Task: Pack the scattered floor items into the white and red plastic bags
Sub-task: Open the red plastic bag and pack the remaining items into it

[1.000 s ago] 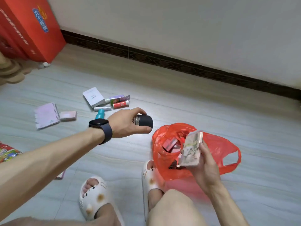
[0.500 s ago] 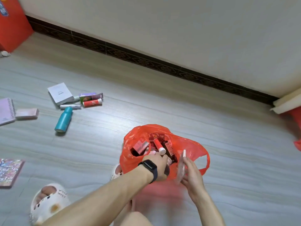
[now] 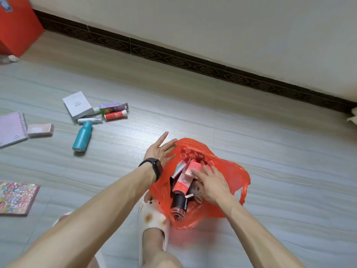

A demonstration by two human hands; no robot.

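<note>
The red plastic bag (image 3: 229, 171) lies open on the floor, filled with several small boxes and tubes. A black cylindrical device (image 3: 178, 205) lies inside it at the near side. My left hand (image 3: 159, 149), with a black watch on the wrist, is open with straight fingers beside the bag's left rim. My right hand (image 3: 209, 182) reaches into the bag with spread fingers resting on the packed items. On the floor to the left lie a teal bottle (image 3: 82, 139), a white box (image 3: 77, 107), a red tube (image 3: 116, 115), a purple box (image 3: 111, 107) and a white pen-like tube (image 3: 89, 120).
A lilac spiral notebook (image 3: 11, 129) and a pink box (image 3: 39, 130) lie at the far left. A colourful book (image 3: 16, 197) lies near the left edge. A red carton (image 3: 17, 26) stands at the back left. My foot in a white slipper (image 3: 152, 219) touches the bag.
My left hand put the black device into the bag and came out empty. My right hand let the flat card go into the bag and now rests on the contents.
</note>
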